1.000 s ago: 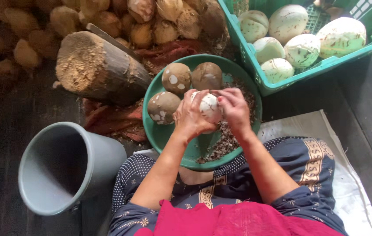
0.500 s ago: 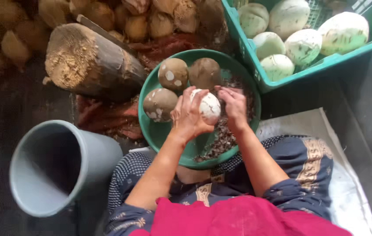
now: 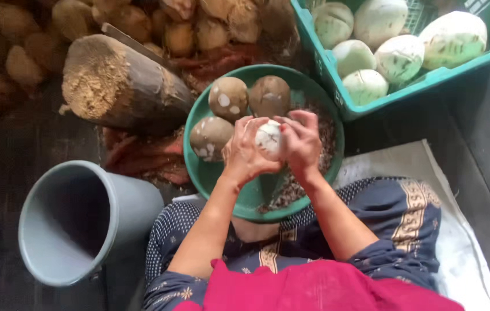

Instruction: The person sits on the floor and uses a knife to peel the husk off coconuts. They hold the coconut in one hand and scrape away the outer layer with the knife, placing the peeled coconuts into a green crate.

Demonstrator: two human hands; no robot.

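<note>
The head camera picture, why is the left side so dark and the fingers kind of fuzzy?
In the head view, light falls from the right, so the white peeled coconuts in the green plastic crate look bright, while the floor by the grey plastic bucket lies in shadow. The left hand and right hand around the small white coconut look slightly blurred.

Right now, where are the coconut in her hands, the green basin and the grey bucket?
Peeled coconut [image 3: 268, 138], head view, its white top between both hands.
Green basin [image 3: 210, 173], head view, bare inner wall.
Grey bucket [image 3: 135, 198], head view, outer wall.
</note>
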